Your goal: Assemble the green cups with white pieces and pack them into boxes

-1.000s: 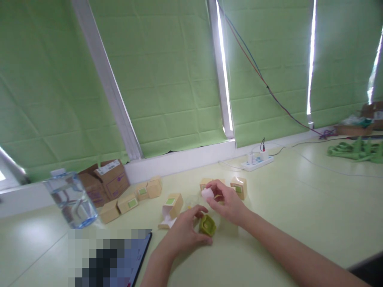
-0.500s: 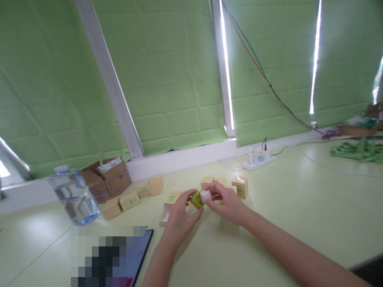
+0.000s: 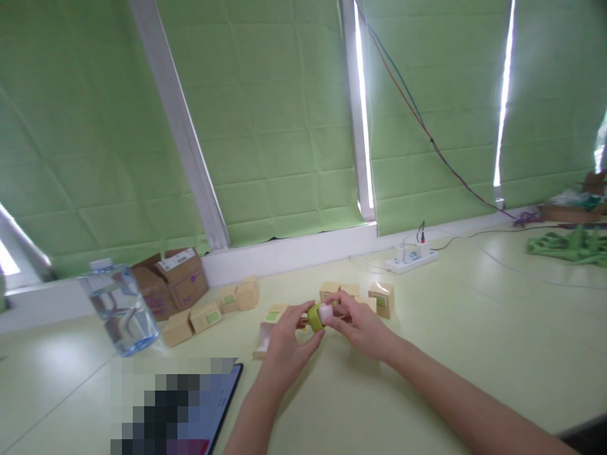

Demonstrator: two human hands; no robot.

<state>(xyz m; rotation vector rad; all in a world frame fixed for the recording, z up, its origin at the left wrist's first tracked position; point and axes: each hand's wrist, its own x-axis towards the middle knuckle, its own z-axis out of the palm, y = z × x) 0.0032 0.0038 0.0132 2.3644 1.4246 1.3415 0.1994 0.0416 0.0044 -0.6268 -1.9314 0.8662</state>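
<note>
Between finger and thumb of my left hand (image 3: 290,344) is a small olive-green ring- or cup-shaped piece (image 3: 313,318). My right hand (image 3: 363,323) pinches a small pale pink, rounded piece (image 3: 325,314), which meets the green one end to end. I cannot tell what kind of things they are. Just behind my left hand, an opened small yellow box (image 3: 274,315) with a green label lies on the table, partly hidden by the fingers. More small boxes sit behind my right hand, one of them a labelled box (image 3: 382,298) just beyond it.
Several small cartons (image 3: 205,316) stand at left, by an opened brown cardboard box (image 3: 182,281) and a large water bottle (image 3: 124,311). A tablet (image 3: 226,404) lies at front left. Farther back are a power strip (image 3: 411,260), cables and green material (image 3: 569,245).
The green and pale pieces have turned slightly and line up more level between my hands. Both hands stay in nearly the same place; the view has shifted a little.
</note>
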